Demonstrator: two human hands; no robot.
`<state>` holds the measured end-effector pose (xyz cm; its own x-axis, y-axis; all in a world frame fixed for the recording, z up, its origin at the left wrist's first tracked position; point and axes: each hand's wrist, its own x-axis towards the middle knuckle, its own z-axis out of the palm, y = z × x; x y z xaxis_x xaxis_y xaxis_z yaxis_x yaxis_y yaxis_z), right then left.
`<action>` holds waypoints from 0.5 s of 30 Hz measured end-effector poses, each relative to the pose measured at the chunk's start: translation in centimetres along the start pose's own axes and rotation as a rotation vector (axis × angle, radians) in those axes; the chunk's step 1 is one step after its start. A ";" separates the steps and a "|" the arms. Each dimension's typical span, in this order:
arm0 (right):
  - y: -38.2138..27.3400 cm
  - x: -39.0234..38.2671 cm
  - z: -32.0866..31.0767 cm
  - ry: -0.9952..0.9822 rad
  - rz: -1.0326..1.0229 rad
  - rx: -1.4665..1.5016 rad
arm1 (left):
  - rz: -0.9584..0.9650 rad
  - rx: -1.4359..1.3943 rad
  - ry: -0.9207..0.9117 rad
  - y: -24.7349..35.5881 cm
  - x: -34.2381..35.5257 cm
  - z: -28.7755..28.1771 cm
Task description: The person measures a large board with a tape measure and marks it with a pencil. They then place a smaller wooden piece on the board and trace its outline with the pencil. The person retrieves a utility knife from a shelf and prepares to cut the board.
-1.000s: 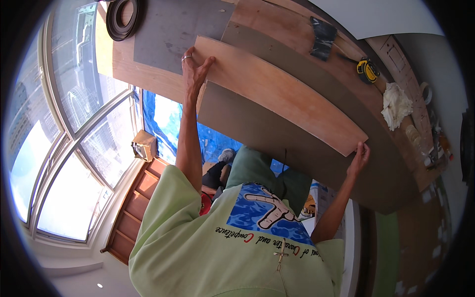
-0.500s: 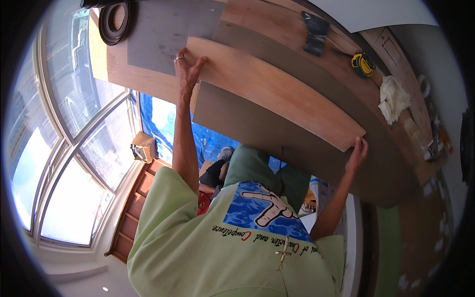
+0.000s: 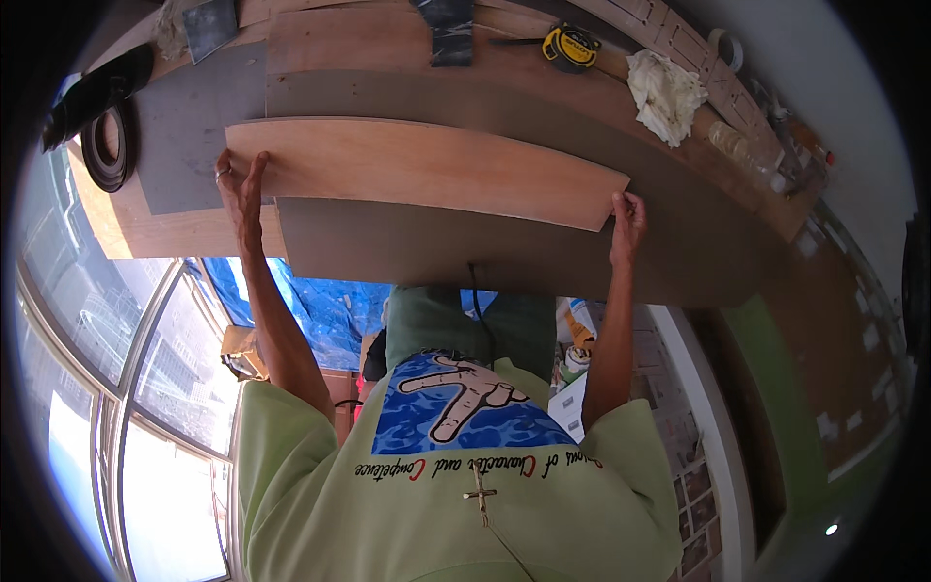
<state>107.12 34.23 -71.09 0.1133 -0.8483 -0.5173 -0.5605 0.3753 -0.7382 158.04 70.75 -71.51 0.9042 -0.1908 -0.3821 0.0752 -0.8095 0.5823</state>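
A long strip of light brown plywood [image 3: 427,170] lies crosswise in front of me, above a larger dark brown board [image 3: 456,241]. At its left end my left hand [image 3: 242,189] grips the edge, thumb apart from the fingers; a ring shows on one finger. My right hand [image 3: 628,218] pinches the corner at the opposite end. Whether the strip rests flat on the board or is slightly raised, I cannot tell.
Beyond the strip are a yellow and black tape measure [image 3: 570,47], a crumpled white cloth [image 3: 666,95] and a dark grey sheet piece [image 3: 448,34]. A coiled dark band [image 3: 109,145] lies at the far left. Windows [image 3: 184,359] stand to my left, near a blue tarp [image 3: 335,306].
My view has turned, so the bench and strip now appear more level and farther left. Both hands still hold the strip's two ends.
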 end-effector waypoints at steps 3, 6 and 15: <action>-0.1 -0.1 -0.2 0.004 0.037 -0.004 | 0.009 0.049 0.013 0.0 -0.1 0.0; -0.2 0.0 -0.1 -0.008 0.022 0.016 | -0.010 0.060 0.029 -0.2 -0.1 -0.1; 0.3 0.1 -0.3 -0.032 -0.037 0.004 | -0.021 0.059 0.033 -0.1 -0.1 0.0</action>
<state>106.71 34.13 -71.29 0.1602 -0.8490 -0.5035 -0.5522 0.3457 -0.7587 157.95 70.84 -71.57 0.9163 -0.1555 -0.3691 0.0705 -0.8445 0.5309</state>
